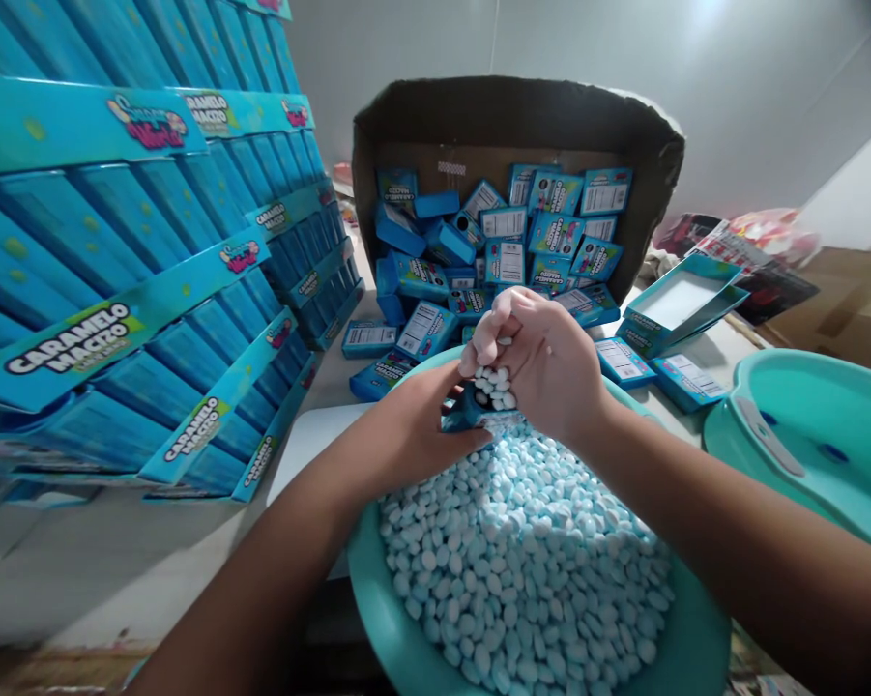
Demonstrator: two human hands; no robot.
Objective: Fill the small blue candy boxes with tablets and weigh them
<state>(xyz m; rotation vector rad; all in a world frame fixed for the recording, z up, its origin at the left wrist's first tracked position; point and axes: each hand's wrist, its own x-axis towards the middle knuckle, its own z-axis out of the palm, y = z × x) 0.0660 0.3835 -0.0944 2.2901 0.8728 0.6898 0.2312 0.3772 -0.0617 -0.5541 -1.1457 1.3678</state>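
Observation:
My left hand (pixel 424 425) is closed around a small blue candy box (pixel 465 414), which it holds over the far part of the teal tub (pixel 377 619). Most of that box is hidden by my fingers. Cupped just above and beside it, my right hand (pixel 547 362) has curled fingers with several white candies (pixel 498 390) in the palm and spilling at the box's opening. Pale blue and white oval candies (pixel 529 570) fill much of the tub below both hands.
Tall stacks of blue display trays (pixel 116 348) with boxes stand at left. Behind the tub, a cardboard carton (pixel 514 111) lies on its side, full of small blue boxes (pixel 504 222). At right are an open blue tray (pixel 682 295) and another teal tub (pixel 827 387).

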